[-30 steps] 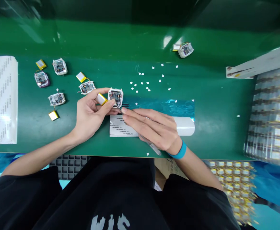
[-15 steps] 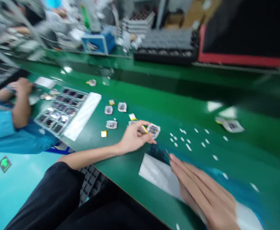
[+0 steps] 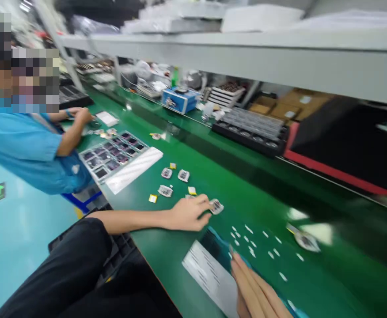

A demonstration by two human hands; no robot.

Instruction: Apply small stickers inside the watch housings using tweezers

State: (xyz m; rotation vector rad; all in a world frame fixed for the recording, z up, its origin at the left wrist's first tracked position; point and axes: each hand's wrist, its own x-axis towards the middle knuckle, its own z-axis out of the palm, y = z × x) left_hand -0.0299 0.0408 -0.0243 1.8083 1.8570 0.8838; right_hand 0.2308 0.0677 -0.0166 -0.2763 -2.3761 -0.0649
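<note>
My left hand (image 3: 190, 213) reaches over the green bench, fingers curled, their tips at the left edge of a small white-rimmed circuit board (image 3: 216, 206). The thumb sits lower, and the exact grip is partly hidden. At the bottom, my right hand (image 3: 258, 291) is closed on slim tweezers (image 3: 231, 251), mostly hidden by the fingers. Their tip points at a dark strip beside a white sheet with printed lines (image 3: 210, 274). Several small white strips (image 3: 246, 238) lie scattered to the right of the sheet. Similar boards (image 3: 183, 175) and yellow-edged square pieces (image 3: 153, 198) rest beyond my left hand.
A tray of dark square parts (image 3: 115, 154) and a white strip sheet (image 3: 134, 170) lie to the left, near a co-worker in blue (image 3: 21, 141). Another board (image 3: 306, 242) sits at right. Black trays (image 3: 249, 132), a blue box (image 3: 180, 100) and an overhead shelf (image 3: 246, 59) stand behind.
The view has tilted up and turned, bringing the shelf into sight. My left hand has moved the circuit board a little away from the white sheet. My right hand sits lower in view.
</note>
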